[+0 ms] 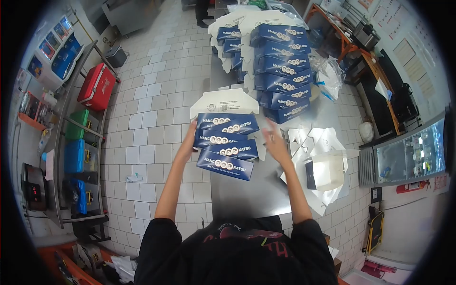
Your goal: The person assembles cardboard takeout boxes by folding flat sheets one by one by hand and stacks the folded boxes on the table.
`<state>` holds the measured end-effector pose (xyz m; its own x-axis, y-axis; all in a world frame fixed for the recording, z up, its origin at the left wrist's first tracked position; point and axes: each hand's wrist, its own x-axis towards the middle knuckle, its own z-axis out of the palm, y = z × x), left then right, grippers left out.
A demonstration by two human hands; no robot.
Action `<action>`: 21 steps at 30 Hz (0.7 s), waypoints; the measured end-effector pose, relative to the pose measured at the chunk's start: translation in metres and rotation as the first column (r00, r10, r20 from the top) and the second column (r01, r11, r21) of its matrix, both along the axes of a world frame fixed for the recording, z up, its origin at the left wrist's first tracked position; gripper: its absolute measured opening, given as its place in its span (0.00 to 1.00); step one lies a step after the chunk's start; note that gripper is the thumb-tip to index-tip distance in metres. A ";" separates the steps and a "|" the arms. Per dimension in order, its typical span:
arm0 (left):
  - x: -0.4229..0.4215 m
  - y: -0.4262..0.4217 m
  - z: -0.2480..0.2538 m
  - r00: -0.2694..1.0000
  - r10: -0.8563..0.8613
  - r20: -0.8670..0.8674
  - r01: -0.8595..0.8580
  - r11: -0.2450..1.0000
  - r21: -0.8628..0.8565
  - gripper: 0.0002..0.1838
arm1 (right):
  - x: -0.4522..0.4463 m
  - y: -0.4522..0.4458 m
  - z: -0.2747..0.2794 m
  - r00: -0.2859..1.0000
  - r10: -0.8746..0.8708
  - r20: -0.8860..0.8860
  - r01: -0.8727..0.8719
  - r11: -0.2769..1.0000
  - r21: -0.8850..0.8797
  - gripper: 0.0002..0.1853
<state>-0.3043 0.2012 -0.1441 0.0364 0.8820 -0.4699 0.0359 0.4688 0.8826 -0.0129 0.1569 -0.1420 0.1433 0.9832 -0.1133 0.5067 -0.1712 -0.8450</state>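
Note:
A stack of nested blue-and-white takeout boxes [224, 164], printed "MANG KATSU", sits on the metal table in front of me with a white lid flap [223, 103] standing out at its far end. My left hand [190, 137] is closed against the stack's left side, its fingertips partly hidden by the boxes. Just off the right side, my right hand [276, 144] has its fingers apart and holds nothing that I can see. Beyond it rises a taller stack of the same boxes [285, 66]. An open box with a white inside [327, 170] lies to the right.
White flattened cardboard [316, 202] lies under the open box. More blue boxes [230, 46] stand at the far left of the table. A metal rack with a red cooler [97, 85] is on my left. A person's legs [203, 13] show at the top.

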 end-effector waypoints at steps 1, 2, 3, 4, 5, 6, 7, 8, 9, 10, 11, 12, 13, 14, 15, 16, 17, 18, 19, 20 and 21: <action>0.007 -0.003 -0.004 0.999 -0.003 0.048 0.003 1.000 0.005 0.35 | -0.008 0.006 -0.009 0.998 0.054 0.009 -0.054 0.998 -0.023 0.25; 0.009 -0.005 -0.010 0.996 -0.006 0.093 0.005 1.000 0.009 0.34 | -0.017 0.013 -0.017 0.994 0.109 0.016 -0.108 0.993 -0.045 0.26; 0.007 -0.004 -0.038 0.992 0.035 0.121 -0.046 0.995 0.094 0.30 | -0.022 0.010 -0.017 0.987 0.054 -0.149 -0.071 0.991 -0.112 0.28; 0.007 -0.014 -0.036 0.992 0.039 0.119 -0.050 0.995 0.087 0.30 | -0.028 0.005 -0.011 0.953 -0.009 -0.303 -0.050 0.981 -0.186 0.29; 0.012 -0.028 -0.035 0.997 0.070 0.020 -0.072 0.976 0.207 0.28 | -0.032 -0.005 -0.003 0.878 -0.098 -0.469 -0.020 0.971 -0.240 0.29; 0.017 -0.043 -0.029 0.991 0.107 -0.077 -0.077 0.944 0.322 0.26 | -0.035 -0.018 -0.010 0.878 -0.101 -0.468 -0.022 0.968 -0.250 0.29; 0.024 -0.061 -0.021 0.990 0.122 -0.071 -0.089 0.929 0.358 0.24 | -0.037 -0.034 -0.018 0.932 -0.078 -0.355 0.052 0.995 -0.082 0.28; 0.030 -0.078 -0.013 0.989 0.137 -0.061 -0.102 0.913 0.395 0.23 | -0.038 -0.049 -0.024 0.970 -0.076 -0.230 0.101 0.990 0.099 0.26; 0.034 -0.094 -0.010 0.988 0.133 -0.084 -0.088 0.909 0.408 0.22 | -0.039 -0.063 -0.020 0.971 -0.077 -0.226 0.100 0.991 0.089 0.26; 0.038 -0.110 -0.013 0.986 0.146 -0.081 -0.094 0.888 0.451 0.21 | -0.041 -0.079 -0.009 0.966 -0.100 -0.238 0.137 0.980 0.146 0.26; 0.041 -0.124 -0.017 0.984 0.169 -0.052 -0.122 0.863 0.491 0.22 | -0.042 -0.091 -0.004 0.960 -0.122 -0.252 0.175 0.964 0.201 0.26; 0.043 -0.137 -0.020 0.982 0.189 -0.023 -0.148 0.836 0.529 0.23 | -0.041 -0.102 -0.008 0.960 -0.127 -0.251 0.177 0.966 0.190 0.26; 0.044 -0.145 -0.028 0.983 0.184 -0.026 -0.144 0.841 0.522 0.23 | -0.040 -0.111 -0.015 0.950 -0.093 -0.298 0.178 0.946 0.272 0.27; 0.045 -0.152 -0.043 0.976 0.212 0.039 -0.191 0.765 0.615 0.24 | -0.038 -0.118 -0.020 0.938 -0.055 -0.342 0.183 0.918 0.353 0.27; 0.046 -0.157 -0.058 0.967 0.232 0.106 -0.239 0.677 0.696 0.26 | -0.036 -0.124 -0.022 0.917 -0.008 -0.400 0.169 0.913 0.370 0.29; 0.047 -0.158 -0.072 0.968 0.229 0.100 -0.233 0.685 0.690 0.26 | -0.030 -0.129 -0.040 0.971 -0.021 -0.238 0.138 0.860 0.491 0.29; 0.047 -0.156 -0.088 0.985 0.167 0.037 -0.128 0.577 0.807 0.26 | -0.019 -0.138 -0.065 0.978 -0.051 -0.203 0.147 0.857 0.494 0.28; 0.045 -0.157 -0.101 0.993 0.111 -0.036 -0.017 0.446 0.895 0.27 | -0.009 -0.149 -0.085 0.982 -0.082 -0.169 0.157 0.853 0.498 0.28; 0.046 -0.162 -0.106 0.998 0.057 -0.007 -0.020 0.467 0.884 0.27 | -0.001 -0.156 -0.087 0.979 -0.035 -0.202 0.136 0.851 0.508 0.27; 0.044 -0.170 -0.109 0.998 0.058 -0.009 -0.019 0.468 0.883 0.27 | 0.009 -0.165 -0.085 0.984 -0.005 -0.181 0.096 0.862 0.498 0.27; 0.041 -0.181 -0.107 0.998 0.008 -0.057 0.044 0.537 0.843 0.27 | 0.013 -0.166 -0.065 0.969 0.064 -0.240 0.060 0.877 0.477 0.28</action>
<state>-0.2636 0.0207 -0.2515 0.0572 0.8700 0.4897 0.0900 -0.4930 0.8654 0.0003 -0.0094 -0.2071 0.1701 0.9255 0.3385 0.2770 0.2847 -0.9177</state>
